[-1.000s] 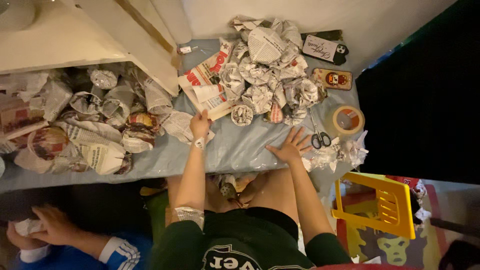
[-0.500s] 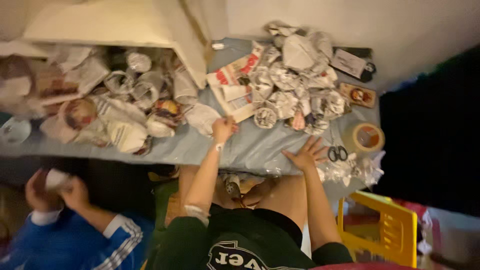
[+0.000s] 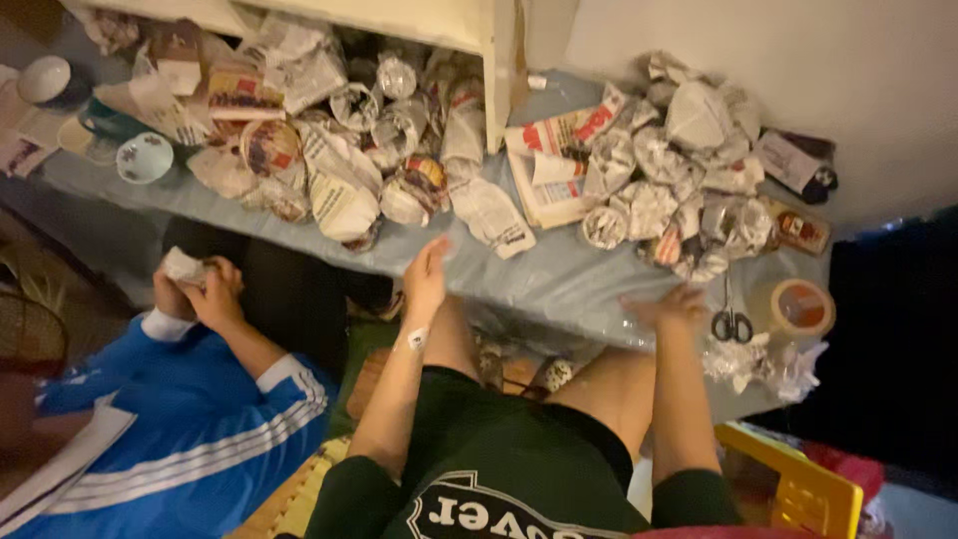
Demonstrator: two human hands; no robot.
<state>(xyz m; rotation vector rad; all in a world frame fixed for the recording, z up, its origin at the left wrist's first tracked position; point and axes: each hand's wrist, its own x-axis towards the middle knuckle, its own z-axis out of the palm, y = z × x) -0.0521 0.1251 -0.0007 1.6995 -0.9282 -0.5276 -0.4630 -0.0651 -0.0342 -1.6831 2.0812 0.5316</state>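
Note:
My left hand [image 3: 429,269] hovers over the front of a low table covered in blue cloth [image 3: 559,284], fingers loose, holding nothing. It is nearest a newspaper-wrapped bundle [image 3: 491,215]. My right hand [image 3: 671,304] rests flat on the cloth near the table's front edge, fingers spread, just left of black-handled scissors [image 3: 733,321]. Behind both hands lies a stack of flat newspaper [image 3: 554,165] and a heap of paper-wrapped items [image 3: 689,160].
A roll of tape [image 3: 801,307] and crumpled plastic [image 3: 763,361] sit at the right. More wrapped bundles [image 3: 339,180] and bowls [image 3: 145,158] fill the left. A person in a blue jacket [image 3: 170,429] holds a wrapped item at lower left. A yellow stool [image 3: 798,484] stands lower right.
The view has swung left and downward, bringing the person in blue further in. My left hand has drawn back from the newspaper toward the table's front. My right hand stays flat on the cloth.

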